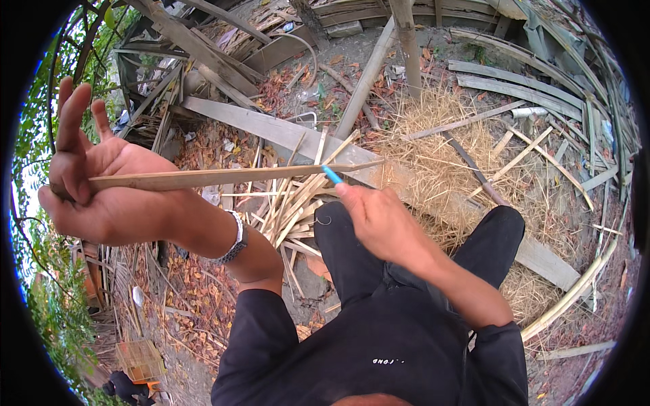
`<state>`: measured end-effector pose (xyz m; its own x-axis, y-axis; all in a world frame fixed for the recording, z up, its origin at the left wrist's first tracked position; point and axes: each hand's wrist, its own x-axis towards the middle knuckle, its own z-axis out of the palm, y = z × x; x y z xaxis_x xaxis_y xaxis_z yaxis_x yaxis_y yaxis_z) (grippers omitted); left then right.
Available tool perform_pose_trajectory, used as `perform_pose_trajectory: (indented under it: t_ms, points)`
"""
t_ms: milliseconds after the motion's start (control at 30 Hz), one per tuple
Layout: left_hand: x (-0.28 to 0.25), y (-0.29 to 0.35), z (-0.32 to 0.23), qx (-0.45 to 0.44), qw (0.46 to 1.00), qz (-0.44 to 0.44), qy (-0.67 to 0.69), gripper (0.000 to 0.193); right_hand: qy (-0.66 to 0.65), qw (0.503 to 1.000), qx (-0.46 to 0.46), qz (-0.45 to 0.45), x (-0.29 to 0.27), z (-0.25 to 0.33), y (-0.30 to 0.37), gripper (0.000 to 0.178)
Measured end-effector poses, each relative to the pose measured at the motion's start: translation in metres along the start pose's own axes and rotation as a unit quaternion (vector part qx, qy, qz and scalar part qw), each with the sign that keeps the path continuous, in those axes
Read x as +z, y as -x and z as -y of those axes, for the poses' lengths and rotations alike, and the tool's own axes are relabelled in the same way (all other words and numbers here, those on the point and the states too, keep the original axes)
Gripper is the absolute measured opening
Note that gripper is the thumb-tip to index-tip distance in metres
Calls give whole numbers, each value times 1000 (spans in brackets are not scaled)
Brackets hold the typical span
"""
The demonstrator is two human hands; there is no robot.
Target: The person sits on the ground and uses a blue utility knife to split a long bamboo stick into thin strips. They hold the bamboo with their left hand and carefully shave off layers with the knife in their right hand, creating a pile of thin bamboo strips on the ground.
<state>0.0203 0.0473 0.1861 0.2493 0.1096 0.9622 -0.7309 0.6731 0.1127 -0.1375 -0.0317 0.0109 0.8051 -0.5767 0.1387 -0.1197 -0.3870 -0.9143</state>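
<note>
A long, thin bamboo strip [203,178] runs nearly level across the view, tapering at its right end. My left hand [122,179], raised at the far left, grips the strip's left end at the base of the thumb, with some fingers stretched upward. In front of my knees, my right hand [382,216] is closed around a slim light-blue tool [332,174]. Only a short blue piece shows past the thumb, its tip against the strip; the rest is hidden in the fist, so its kind cannot be told. Split bamboo strips [296,208] lie heaped below.
A wide wooden plank [271,128] slants across the ground before me. Pale shavings [433,183] cover its right part, with a long-bladed machete [467,155] lying on them. Boards and poles [399,54] stand at the back. A cage [140,360] sits at lower left.
</note>
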Motion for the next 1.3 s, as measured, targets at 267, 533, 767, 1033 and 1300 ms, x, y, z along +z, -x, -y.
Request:
perform_pose_trajectory:
  t_ms: [267,533,767,1033,1300]
  points:
    - [-19,-6,-9,3,991,114,69,46,28,998,16,57,-9,18,12,47]
    - [-8,-3,-10,22,992,102,70,41,65,997,43,-3,-1,-21,7,53]
    - [-9,-6,-7,5,997,68,30,40,126,988,83,-32,17,-67,7,51]
    - [-5,-7,-7,16,999,41,4,40,128,986,106,-28,28,-93,-2,54]
    - [2,-4,-2,28,999,36,-18,41,239,971,-1,25,43,-140,-27,32]
